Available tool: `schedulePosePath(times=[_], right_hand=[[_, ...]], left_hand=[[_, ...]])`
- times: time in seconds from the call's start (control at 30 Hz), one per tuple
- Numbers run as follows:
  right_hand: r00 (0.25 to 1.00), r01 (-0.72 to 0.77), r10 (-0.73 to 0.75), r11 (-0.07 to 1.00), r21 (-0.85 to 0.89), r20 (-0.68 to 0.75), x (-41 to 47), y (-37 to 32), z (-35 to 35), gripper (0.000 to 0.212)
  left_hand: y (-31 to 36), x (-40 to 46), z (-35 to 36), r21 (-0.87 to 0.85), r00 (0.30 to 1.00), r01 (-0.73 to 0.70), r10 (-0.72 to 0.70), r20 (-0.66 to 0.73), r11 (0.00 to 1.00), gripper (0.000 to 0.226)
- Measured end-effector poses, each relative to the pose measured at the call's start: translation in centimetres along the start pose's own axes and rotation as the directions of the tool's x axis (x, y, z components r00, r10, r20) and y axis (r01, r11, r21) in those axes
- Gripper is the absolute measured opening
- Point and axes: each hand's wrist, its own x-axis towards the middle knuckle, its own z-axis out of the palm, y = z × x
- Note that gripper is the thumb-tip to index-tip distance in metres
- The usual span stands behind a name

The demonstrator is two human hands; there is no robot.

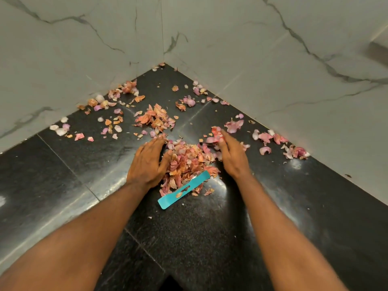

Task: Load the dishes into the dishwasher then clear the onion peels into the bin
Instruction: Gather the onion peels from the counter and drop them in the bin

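Note:
A heap of pink and orange onion peels (186, 162) lies on the black counter (199, 234) between my hands. My left hand (148, 162) rests flat against the heap's left side, fingers straight. Against the right side stands my right hand (232, 153) on its edge, fingers straight, with peels touching the fingertips. A teal plastic strip (184, 190) lies partly under the heap's near edge. More peels (155, 118) are scattered toward the corner and along both walls.
Two grey marble walls (273, 70) meet in a corner behind the peels and close off the counter at the back. Loose peels (294, 151) lie along the right wall, and others (60, 129) along the left wall.

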Motion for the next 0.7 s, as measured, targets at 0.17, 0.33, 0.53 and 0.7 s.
schedulePosePath(times=[0.17,0.33,0.53,0.7], right_hand=[[0.999,0.042,-0.049,0.969,0.242,0.023,-3.6,-2.9,2.3,0.057],[0.980,0.082,-0.015,0.939,0.333,-0.198,-3.2,-4.8,0.9,0.054],[0.961,-0.010,0.026,0.998,0.059,-0.277,-1.4,-0.6,-2.4,0.035],[0.948,-0.303,0.270,0.928,-0.219,-0.166,-1.0,4.2,-2.9,0.072]], left_hand=[[0.1,-0.2,-0.1,-0.002,1.000,0.008,-0.008,0.005,1.000,0.071],[-0.1,-0.1,-0.1,0.004,1.000,0.022,-0.022,0.018,1.000,0.072],[0.0,0.0,-0.3,-0.007,1.000,0.020,-0.020,0.017,1.000,0.072],[-0.1,0.0,-0.5,-0.008,1.000,0.019,-0.019,0.016,1.000,0.069]])
